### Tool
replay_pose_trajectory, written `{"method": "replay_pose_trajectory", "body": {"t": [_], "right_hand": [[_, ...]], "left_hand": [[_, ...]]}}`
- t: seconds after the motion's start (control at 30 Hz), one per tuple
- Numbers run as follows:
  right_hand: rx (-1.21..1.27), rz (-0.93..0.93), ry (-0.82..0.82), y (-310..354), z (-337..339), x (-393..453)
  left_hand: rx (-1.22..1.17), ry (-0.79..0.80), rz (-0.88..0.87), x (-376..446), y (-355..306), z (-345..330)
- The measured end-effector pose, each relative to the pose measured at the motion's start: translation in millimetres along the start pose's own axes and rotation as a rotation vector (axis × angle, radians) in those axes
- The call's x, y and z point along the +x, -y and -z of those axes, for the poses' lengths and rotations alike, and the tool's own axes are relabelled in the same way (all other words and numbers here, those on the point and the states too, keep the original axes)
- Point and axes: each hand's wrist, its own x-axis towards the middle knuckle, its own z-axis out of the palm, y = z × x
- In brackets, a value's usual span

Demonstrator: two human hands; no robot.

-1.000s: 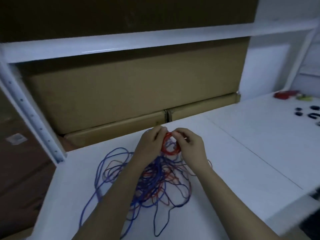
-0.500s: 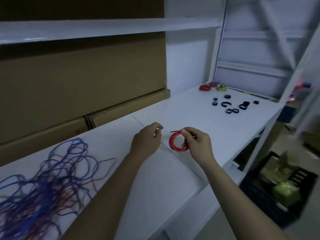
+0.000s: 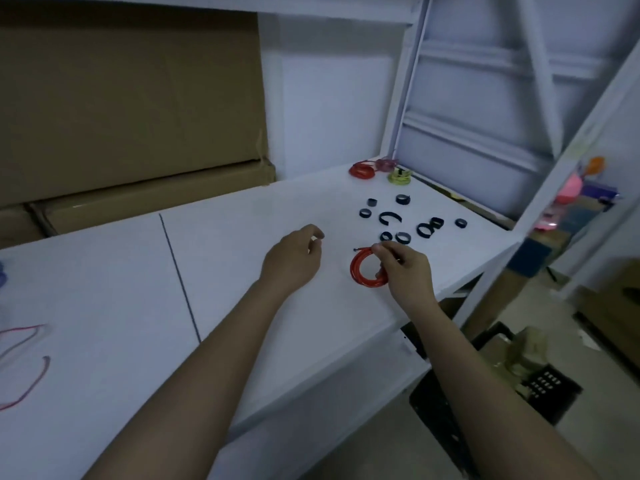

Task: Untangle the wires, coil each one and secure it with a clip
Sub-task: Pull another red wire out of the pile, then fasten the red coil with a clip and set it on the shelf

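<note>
Head view shows a white tabletop (image 3: 242, 237) under white shelving, cardboard boxes (image 3: 131, 109) behind, black clips (image 3: 401, 220) and finished coils (image 3: 362, 170) at its far right. Right hand (image 3: 407, 271) pinches the red coil (image 3: 367, 273) just above the tabletop; left hand (image 3: 294, 259), loosely curled, holds nothing. Since before, both hands have come nearer the clips, and the tangle has slid almost out of frame.

Brown cardboard boxes (image 3: 131, 98) behind white table (image 3: 242, 209); black crate (image 3: 540, 386) on floor.

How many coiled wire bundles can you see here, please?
4: red wire coil pinched by the right hand; a second red coil, a purplish coil and a yellow-green coil at the white table's far end.
</note>
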Motion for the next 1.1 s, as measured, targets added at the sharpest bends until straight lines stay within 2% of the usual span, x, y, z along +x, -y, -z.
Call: {"method": "replay_pose_trajectory", "body": {"t": [0.2,0.43,0.57,0.7,0.87,1.0,1.1], "right_hand": [[-0.005,0.025,0.026,-33.8,31.8,88.7],[0.016,0.003,0.062,-68.4,66.7,196.4],[0.018,0.033,0.160,-86.3,79.7,238.3],[0.003,0.094,0.351,-93.9,76.0,269.3],[-0.017,0.277,0.646,-91.3,51.0,290.2],[0.032,0.362,0.766,-95.9,46.5,299.9],[0.090,0.382,0.824,-93.8,43.5,301.2]], "left_hand": [[0.012,-0.020,0.022,81.8,-22.8,-55.4],[0.015,-0.004,0.126,178.8,-34.5,-118.3],[0.047,0.002,0.175,211.3,-40.1,-139.2],[0.007,-0.056,0.240,209.0,-43.5,-149.1],[-0.002,-0.232,0.332,180.4,-51.8,-153.9],[0.088,-0.309,0.390,148.2,-70.1,-154.4],[0.009,-0.283,0.487,126.3,-90.4,-153.5]]}}
